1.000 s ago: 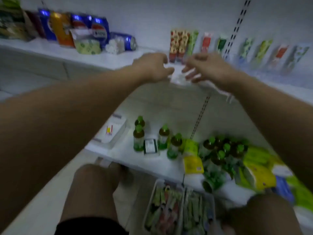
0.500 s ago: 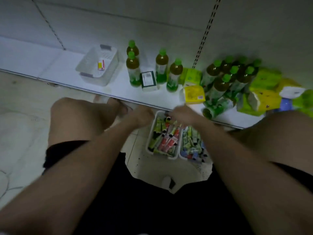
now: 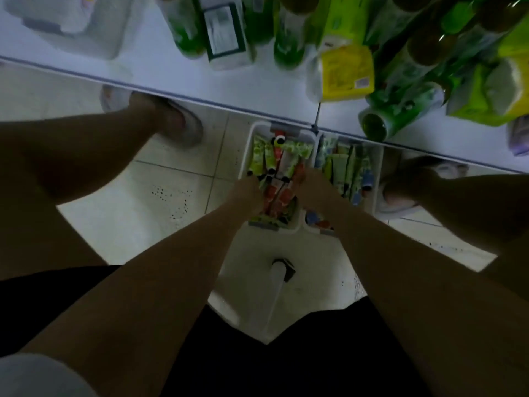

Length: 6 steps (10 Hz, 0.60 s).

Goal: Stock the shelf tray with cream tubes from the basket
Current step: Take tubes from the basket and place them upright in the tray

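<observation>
A white basket (image 3: 249, 144) full of green and red cream tubes (image 3: 286, 160) stands on the floor against the bottom shelf. Both my hands reach down into it. My left hand (image 3: 248, 193) is at the basket's left side and my right hand (image 3: 312, 188) at its right side, with a bunch of red tubes between them. Their fingertips are buried among the tubes, so the grip is hidden. A second white basket (image 3: 378, 179) with more tubes sits touching it on the right. An empty-looking white shelf tray (image 3: 71, 35) stands on the shelf at the top left.
The low white shelf (image 3: 160, 73) carries green-capped bottles (image 3: 289, 38), a toppled bottle (image 3: 400, 116) and yellow-green packs (image 3: 346, 70). My bare knees flank the baskets and my slippered feet (image 3: 183, 124) stand by the shelf edge. A small white object (image 3: 282, 272) lies on the tiles.
The view dropped from the upper shelf to the floor. Both hands came down from the upper shelf tray and sank into the left basket's tubes.
</observation>
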{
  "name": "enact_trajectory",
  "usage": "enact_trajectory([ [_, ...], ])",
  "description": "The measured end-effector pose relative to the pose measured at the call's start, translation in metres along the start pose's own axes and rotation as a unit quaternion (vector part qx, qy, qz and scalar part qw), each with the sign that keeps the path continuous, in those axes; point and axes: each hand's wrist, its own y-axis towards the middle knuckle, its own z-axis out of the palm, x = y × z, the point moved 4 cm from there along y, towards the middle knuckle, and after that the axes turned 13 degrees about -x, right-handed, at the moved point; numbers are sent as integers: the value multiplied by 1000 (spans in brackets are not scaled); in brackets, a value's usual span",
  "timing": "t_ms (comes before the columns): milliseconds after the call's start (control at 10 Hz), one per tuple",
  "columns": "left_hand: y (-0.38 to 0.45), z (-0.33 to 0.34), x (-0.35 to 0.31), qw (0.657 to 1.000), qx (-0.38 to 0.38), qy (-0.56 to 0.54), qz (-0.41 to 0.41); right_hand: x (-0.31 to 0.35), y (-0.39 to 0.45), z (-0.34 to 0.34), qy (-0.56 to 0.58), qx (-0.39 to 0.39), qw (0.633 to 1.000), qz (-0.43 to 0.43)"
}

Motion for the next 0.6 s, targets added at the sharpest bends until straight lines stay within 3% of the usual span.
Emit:
enact_trajectory([
  [100,10,24,6,998,-28,-52,-12,2,25,8,-13,-44,998,-41],
  [300,9,50,14,991,-43,117,-38,20,64,14,-74,-107,986,-104],
  [500,17,40,24,992,-53,111,40,6,80,22,-179,-25,980,-84],
  [600,17,31,23,999,-36,-17,32,3,75,14,-163,-10,984,-72],
])
